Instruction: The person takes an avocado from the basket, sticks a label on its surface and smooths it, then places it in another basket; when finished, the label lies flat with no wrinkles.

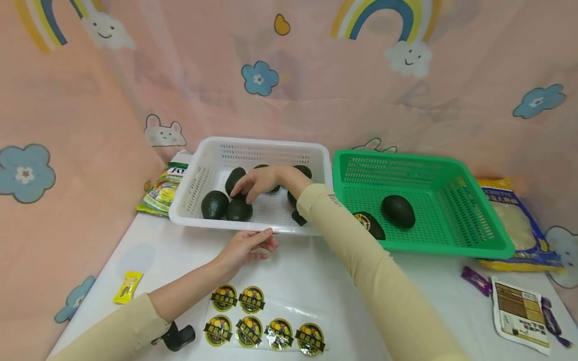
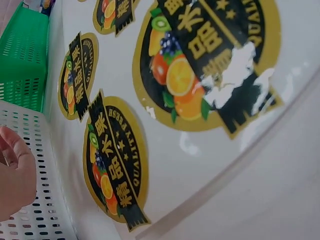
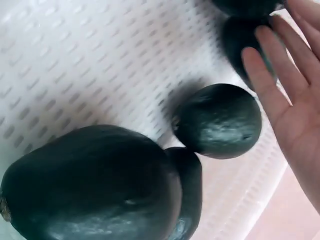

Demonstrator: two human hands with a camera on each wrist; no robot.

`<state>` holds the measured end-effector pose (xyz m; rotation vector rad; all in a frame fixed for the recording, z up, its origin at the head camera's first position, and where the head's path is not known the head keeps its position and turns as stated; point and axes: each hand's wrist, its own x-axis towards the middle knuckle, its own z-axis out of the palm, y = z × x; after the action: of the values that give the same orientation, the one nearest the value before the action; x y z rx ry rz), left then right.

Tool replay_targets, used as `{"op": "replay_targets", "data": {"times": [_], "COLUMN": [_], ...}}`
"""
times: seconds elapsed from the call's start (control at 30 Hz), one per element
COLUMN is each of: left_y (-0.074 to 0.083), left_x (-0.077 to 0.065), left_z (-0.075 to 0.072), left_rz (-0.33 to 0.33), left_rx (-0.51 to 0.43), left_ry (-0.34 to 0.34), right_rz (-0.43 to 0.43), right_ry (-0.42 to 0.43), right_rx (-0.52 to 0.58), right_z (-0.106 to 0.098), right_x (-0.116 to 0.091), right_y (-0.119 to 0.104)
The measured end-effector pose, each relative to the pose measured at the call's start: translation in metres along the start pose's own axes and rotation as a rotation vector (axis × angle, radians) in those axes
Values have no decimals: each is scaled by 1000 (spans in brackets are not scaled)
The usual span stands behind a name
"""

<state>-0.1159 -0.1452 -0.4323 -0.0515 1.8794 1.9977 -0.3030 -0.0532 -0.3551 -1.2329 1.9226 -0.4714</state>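
Several dark green avocados [image 1: 214, 205] lie in a white perforated basket [image 1: 266, 143]. My right hand [image 1: 262, 181] reaches into its left half, with the fingers pointing down at a front avocado [image 1: 239, 209]. The right wrist view shows those fingers [image 3: 272, 55] fairly straight and spread against a dark avocado [image 3: 237, 42], with other avocados [image 3: 220, 121] nearby. Just below the basket's front rim is my left hand [image 1: 247, 248], with nothing in it and its fingers loosely bent. A clear sheet of round fruit stickers [image 1: 249, 331] lies on the table nearer me.
To the right, a green basket [image 1: 451, 165] holds a plain avocado [image 1: 398, 210] and one bearing a sticker [image 1: 375, 230]. Snack bags [image 1: 164, 188] flank the baskets. A yellow packet [image 1: 128, 287] lies at left; a white pouch [image 1: 519, 316] and purple sweets [image 1: 476, 281] at right.
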Motion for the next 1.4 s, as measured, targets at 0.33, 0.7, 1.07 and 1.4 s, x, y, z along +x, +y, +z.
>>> {"op": "replay_targets", "data": {"times": [0.33,0.7,1.07,1.4], "left_y": [0,1,1,2], "left_x": [-1,-2,-1,-2], "left_z": [1,1,3,3], "left_rz": [-4,12,-1,2], "left_rx": [4,5,4,7], "left_ry": [-7,-8,-10,11], "right_rz": [52,102,57,-91], "right_ry": [-5,-27,68,216], "right_rx": [102,-56,46,160], "right_z": [17,22,11,11], "right_x": [9,12,-19,-126], "right_y": [20,16,5,-20]}}
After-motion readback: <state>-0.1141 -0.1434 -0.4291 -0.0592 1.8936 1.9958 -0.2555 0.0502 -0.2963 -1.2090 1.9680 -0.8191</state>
